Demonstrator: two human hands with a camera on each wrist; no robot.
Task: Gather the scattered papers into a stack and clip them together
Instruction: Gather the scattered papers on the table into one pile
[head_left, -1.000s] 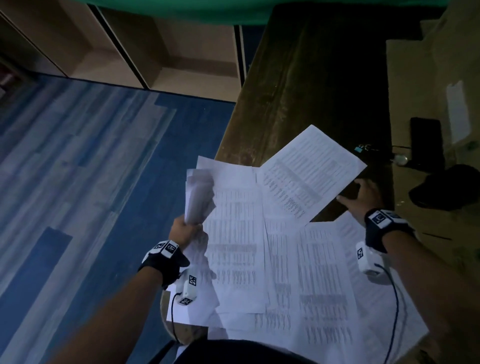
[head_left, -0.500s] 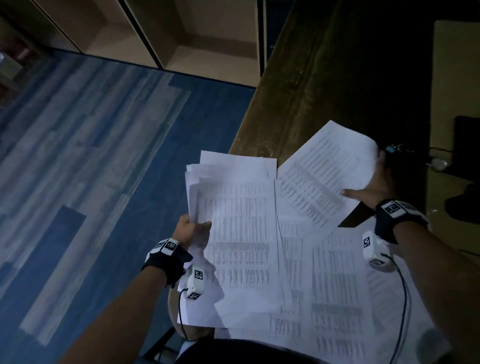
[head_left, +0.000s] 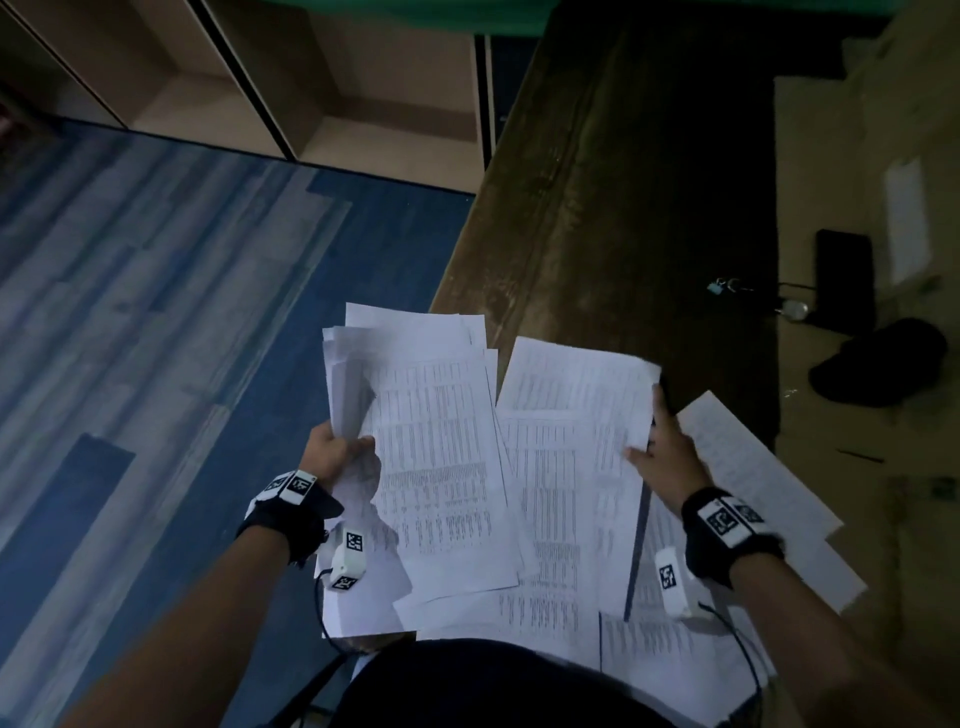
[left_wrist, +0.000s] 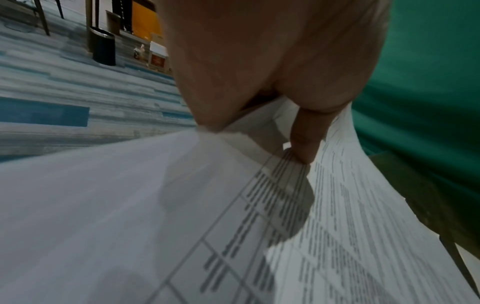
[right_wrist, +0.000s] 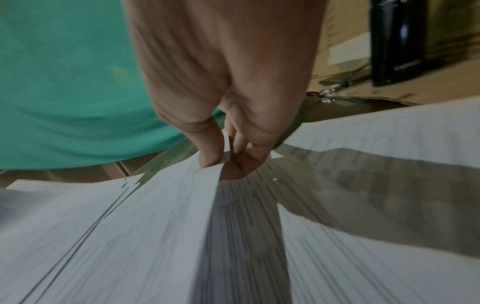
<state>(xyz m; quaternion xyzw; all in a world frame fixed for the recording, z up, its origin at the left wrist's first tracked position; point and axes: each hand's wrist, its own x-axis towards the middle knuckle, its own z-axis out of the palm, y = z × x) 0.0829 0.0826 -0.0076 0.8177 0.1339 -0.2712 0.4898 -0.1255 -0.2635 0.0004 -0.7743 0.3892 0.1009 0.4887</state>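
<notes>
My left hand (head_left: 340, 449) grips a bundle of printed sheets (head_left: 431, 441) by its left edge, thumb on top; the thumb (left_wrist: 306, 142) presses the bundle (left_wrist: 182, 216) in the left wrist view. My right hand (head_left: 662, 447) pinches the right edge of a single printed sheet (head_left: 576, 415), lifted beside the bundle; the right wrist view shows thumb and fingers (right_wrist: 210, 152) closed on that sheet (right_wrist: 155, 216). More loose sheets (head_left: 753, 467) lie on the dark wooden table (head_left: 597, 208) under and right of my hands. A small binder clip (head_left: 717, 286) sits far right on the table.
A black phone (head_left: 844, 275) and a dark cloth-like object (head_left: 878, 369) lie on brown cardboard (head_left: 831, 130) at the right. A padlock with keys (head_left: 792, 309) lies near the clip. The table's left edge drops to blue striped carpet (head_left: 156, 312).
My right hand has brought the single sheet leftwards and nearer, turning it more upright beside the bundle. The left hand keeps hold of its bundle, now spread flatter.
</notes>
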